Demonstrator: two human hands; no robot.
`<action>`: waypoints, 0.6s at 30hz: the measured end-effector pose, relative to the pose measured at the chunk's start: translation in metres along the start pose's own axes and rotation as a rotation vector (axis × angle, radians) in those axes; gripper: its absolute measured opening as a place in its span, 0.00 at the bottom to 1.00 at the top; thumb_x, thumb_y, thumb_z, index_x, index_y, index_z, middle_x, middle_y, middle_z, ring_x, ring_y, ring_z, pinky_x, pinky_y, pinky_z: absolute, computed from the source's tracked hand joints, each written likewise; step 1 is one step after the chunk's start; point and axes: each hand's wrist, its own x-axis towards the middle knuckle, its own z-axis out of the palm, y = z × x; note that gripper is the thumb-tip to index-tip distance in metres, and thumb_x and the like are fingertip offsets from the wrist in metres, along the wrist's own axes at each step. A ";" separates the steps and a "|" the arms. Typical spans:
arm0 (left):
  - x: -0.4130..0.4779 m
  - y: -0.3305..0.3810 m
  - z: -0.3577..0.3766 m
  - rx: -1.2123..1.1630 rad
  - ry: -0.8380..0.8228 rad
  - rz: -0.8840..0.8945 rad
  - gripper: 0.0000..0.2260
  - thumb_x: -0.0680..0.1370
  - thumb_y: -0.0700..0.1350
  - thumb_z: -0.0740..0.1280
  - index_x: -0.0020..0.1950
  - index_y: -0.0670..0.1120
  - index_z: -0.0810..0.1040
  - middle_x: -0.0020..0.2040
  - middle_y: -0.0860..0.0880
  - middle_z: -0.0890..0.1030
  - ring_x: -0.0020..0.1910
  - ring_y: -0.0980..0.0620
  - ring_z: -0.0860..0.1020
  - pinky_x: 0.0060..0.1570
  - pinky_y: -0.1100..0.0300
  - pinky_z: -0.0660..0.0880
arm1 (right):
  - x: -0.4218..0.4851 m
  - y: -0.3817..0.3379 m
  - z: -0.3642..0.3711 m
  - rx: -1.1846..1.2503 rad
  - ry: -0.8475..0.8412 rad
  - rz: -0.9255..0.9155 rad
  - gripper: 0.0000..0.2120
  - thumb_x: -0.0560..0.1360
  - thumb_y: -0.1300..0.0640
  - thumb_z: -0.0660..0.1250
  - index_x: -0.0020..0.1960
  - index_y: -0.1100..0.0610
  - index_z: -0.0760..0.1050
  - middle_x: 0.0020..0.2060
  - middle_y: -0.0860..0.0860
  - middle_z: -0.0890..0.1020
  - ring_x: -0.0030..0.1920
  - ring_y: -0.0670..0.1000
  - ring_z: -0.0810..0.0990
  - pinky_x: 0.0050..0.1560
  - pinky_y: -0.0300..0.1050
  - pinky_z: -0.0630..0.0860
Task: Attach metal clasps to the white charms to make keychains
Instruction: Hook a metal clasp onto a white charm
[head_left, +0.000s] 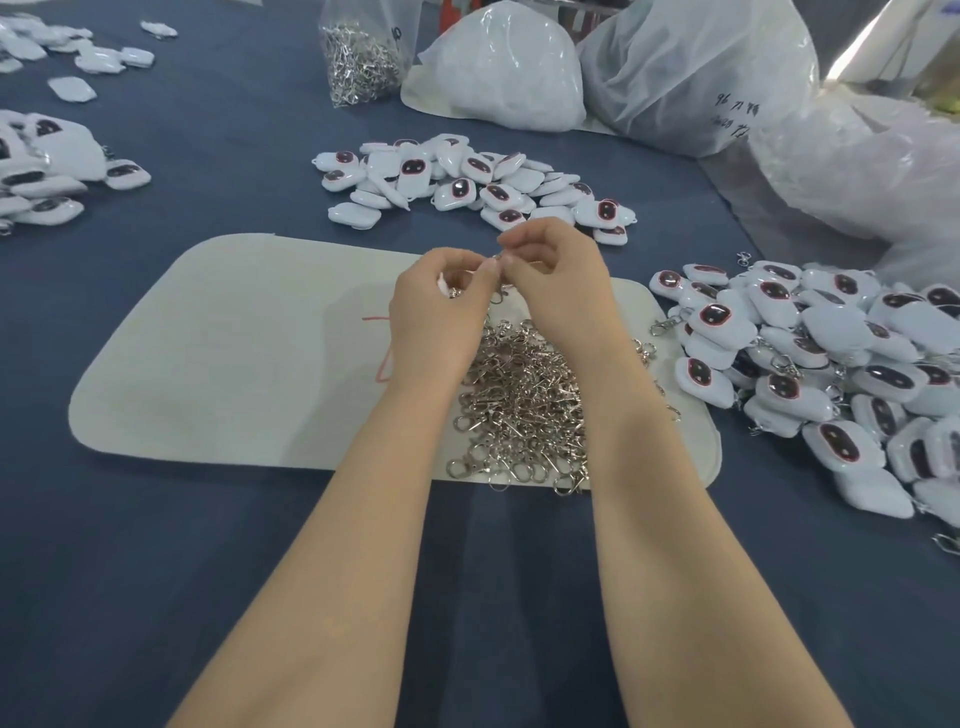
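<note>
Blue cloth covers our surface (156, 571), and on the pale mat (234, 353) lies the heap of metal clasps (524, 400). Above it our left hand (441, 306) curls round a white charm (443, 285), and our right hand (556, 280) pinches a clasp (498, 257) at the left fingertips. We see loose charms (467, 182) piled just beyond.

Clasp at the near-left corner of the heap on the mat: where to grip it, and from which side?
Pinch its round ring end, which sticks out of the clasp heap onto bare mat. Come from above and the left: that side looks free, while the other end runs into the tangle. Lift slowly, since it may snag on its neighbours.
</note>
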 end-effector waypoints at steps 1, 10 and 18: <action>0.000 0.000 0.000 0.030 0.003 0.031 0.01 0.75 0.46 0.70 0.45 0.49 0.79 0.39 0.57 0.79 0.40 0.63 0.75 0.46 0.66 0.71 | 0.000 0.000 0.001 -0.048 -0.002 -0.019 0.07 0.75 0.64 0.66 0.48 0.53 0.75 0.44 0.51 0.81 0.45 0.48 0.80 0.50 0.39 0.76; 0.000 -0.006 -0.001 0.176 0.074 0.094 0.04 0.77 0.43 0.67 0.50 0.47 0.80 0.44 0.55 0.78 0.47 0.57 0.75 0.45 0.68 0.67 | -0.003 -0.002 0.004 -0.220 -0.050 -0.152 0.06 0.75 0.63 0.65 0.49 0.54 0.77 0.35 0.40 0.77 0.34 0.32 0.74 0.40 0.24 0.70; 0.001 -0.004 -0.001 0.158 0.102 0.059 0.03 0.78 0.41 0.65 0.44 0.48 0.75 0.38 0.59 0.74 0.45 0.54 0.74 0.42 0.67 0.66 | -0.005 -0.006 0.006 -0.177 -0.067 -0.098 0.04 0.75 0.61 0.66 0.47 0.54 0.77 0.40 0.45 0.80 0.43 0.43 0.78 0.47 0.31 0.73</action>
